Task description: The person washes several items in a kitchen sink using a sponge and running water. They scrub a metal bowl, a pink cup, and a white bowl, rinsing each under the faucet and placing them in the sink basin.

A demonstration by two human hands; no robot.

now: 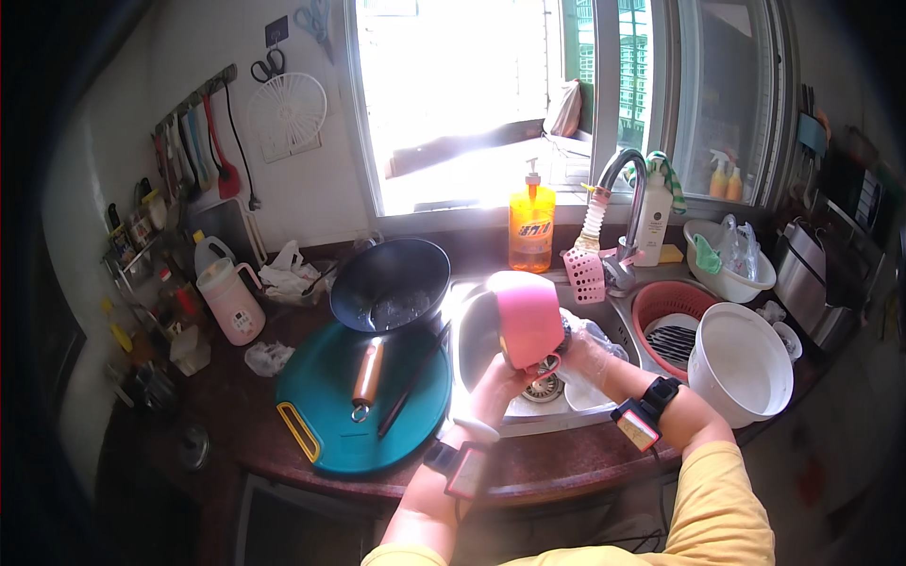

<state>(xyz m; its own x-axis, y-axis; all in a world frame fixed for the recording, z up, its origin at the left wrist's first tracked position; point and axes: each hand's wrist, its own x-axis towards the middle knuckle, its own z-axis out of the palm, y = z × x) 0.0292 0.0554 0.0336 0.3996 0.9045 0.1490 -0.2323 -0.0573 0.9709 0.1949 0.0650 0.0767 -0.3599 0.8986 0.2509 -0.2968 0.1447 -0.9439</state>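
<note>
A pink pot or bowl [532, 318] with a small looped handle is tilted on its side over the stainless steel sink [524, 426]. My left hand [511, 376] grips it from below, near the handle. My right hand [577, 348] is at its right side, partly hidden behind it, with something dark and mesh-like by the fingers. Below the pot the sink drain [543, 389] shows, with a white item and clear plastic beside it. The chrome faucet [640, 177] with a pink perforated nozzle stands behind.
A black wok [389, 283] rests on a teal cutting board [354, 446] at the left, with dark chopsticks [414, 382]. An orange soap bottle [532, 230] stands behind the sink. At the right are a red colander [662, 304], a white bucket [743, 364] and a white basin [747, 277].
</note>
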